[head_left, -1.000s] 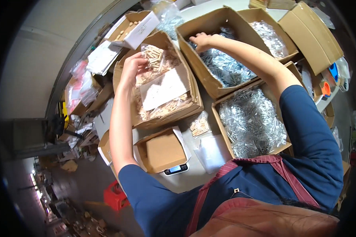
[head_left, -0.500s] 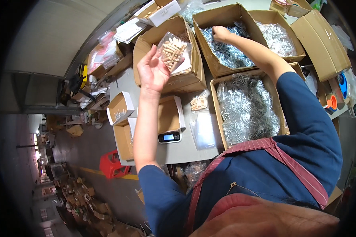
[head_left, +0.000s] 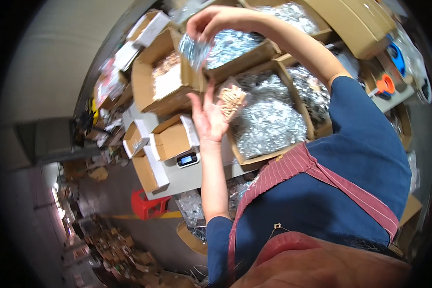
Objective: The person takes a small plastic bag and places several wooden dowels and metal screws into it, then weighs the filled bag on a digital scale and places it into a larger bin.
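My left hand (head_left: 210,121) is palm up, thumb and index finger stretched out. It holds a small clear bag of wooden dowels (head_left: 232,100), which lies across the other fingers and partly hides them. Higher up, my right hand (head_left: 205,24) pinches the top of a clear bag of bluish metal hardware (head_left: 195,52); the exact kind of pieces is blurred. That bag hangs between the carton of bluish bags (head_left: 233,48) and the carton of dowel bags (head_left: 141,86). Below the left hand's bag stands a carton of silvery metal bags (head_left: 308,115).
Small open cardboard trays (head_left: 170,139) and a scale with a lit display (head_left: 188,159) are on the grey table (head_left: 177,180) at left. A red stool (head_left: 146,204) stands on the floor. An orange tape dispenser (head_left: 385,85) and a large closed carton (head_left: 353,24) are at right.
My right hand has come out of the carton of bluish bags, moving left with one bag. My left hand has moved right and lower with the dowel bag. The view has shifted.
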{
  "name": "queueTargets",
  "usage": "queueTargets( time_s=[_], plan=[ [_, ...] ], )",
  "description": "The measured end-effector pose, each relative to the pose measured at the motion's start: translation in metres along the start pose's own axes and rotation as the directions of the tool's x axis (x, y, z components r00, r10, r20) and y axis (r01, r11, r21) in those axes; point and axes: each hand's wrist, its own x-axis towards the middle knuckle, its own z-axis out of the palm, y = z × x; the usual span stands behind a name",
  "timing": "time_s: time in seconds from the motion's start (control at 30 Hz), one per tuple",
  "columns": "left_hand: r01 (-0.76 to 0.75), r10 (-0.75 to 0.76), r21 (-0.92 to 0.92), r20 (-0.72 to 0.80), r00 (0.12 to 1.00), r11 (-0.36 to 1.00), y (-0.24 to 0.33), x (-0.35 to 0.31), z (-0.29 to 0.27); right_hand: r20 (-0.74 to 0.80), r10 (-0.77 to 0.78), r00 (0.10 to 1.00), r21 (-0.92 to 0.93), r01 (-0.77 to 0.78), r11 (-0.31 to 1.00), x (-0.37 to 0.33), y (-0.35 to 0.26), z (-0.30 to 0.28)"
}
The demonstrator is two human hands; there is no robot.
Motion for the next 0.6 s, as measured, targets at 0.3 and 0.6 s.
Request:
queueTargets(
  time_s=[0.3, 0.6],
  plan=[
    [0.133, -0.154, -0.388, -0.024, 0.988, 0.912, -0.086, 0.047, 0.011, -0.832, 0.092, 0.547, -0.473, -0.786, 0.399, -0.143, 0.127, -0.202],
    [0.092, -0.111, -0.082, -0.262, 0.959, 0.992, -0.148, 0.078, 0.043, -0.702, 0.440, 0.561, -0.494, -0.827, 0.266, -0.146, 0.188, -0.172]
  ],
)
